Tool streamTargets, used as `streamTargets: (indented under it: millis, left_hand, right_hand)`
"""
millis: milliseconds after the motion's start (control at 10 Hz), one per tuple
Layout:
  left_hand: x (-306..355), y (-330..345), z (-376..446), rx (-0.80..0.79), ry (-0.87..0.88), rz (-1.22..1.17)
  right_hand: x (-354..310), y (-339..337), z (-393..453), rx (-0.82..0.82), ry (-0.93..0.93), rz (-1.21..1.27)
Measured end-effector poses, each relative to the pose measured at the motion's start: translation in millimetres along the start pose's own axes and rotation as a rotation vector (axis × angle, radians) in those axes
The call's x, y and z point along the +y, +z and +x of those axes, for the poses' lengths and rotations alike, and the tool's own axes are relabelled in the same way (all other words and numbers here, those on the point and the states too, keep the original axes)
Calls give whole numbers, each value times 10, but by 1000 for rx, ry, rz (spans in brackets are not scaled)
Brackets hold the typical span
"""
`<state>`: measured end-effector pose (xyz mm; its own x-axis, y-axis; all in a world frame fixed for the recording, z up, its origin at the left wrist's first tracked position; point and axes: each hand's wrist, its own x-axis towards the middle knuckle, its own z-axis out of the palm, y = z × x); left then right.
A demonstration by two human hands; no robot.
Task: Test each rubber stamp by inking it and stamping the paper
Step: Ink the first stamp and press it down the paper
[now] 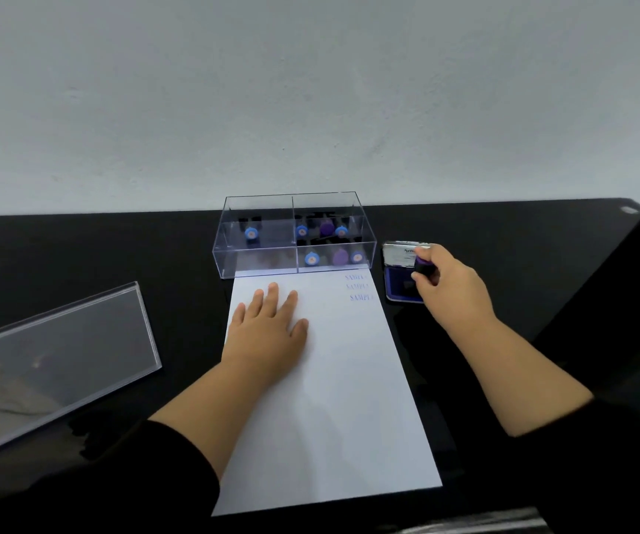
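On a black counter (98, 256) set against a pale wall (310, 90), a white paper (341, 398) is laid lengthwise and pinned flat by the left hand (268, 329), whose fingers are spread straight and whose grip is closed on nothing. To the left, a clear lid (56, 356) is seen lying flat at an angle, well apart from the sheet. A clear box (295, 233) divided into compartments is placed at the paper's far edge; one blue-topped stamp is held in its far left section, while several blue and purple ones are kept in the right sections. The right hand (449, 287) is held over an open ink pad (403, 287) just beside the paper's far right corner, its grip closed round a purple-topped stamp (423, 264) that is lowered onto the blue pad. Three faint blue "SAMPLE" prints (358, 287) are marked at the sheet's far right corner.
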<state>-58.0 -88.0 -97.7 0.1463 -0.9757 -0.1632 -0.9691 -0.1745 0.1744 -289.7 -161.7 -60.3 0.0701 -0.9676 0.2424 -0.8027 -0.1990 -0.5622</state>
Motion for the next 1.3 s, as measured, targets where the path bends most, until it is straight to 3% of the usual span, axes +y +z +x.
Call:
streamTargets:
  millis: [300,700,1300]
  left_hand:
    - [2,24,-3,24,9,-14]
    - [-8,38,14,42,3,-29]
    - [-4,32,14,38,-3,-40]
  right_hand:
    - [-21,12,-10,29,0,27]
    - [-260,324,-159,47,-114,251]
    - [-238,427,-231,-19,-185,159]
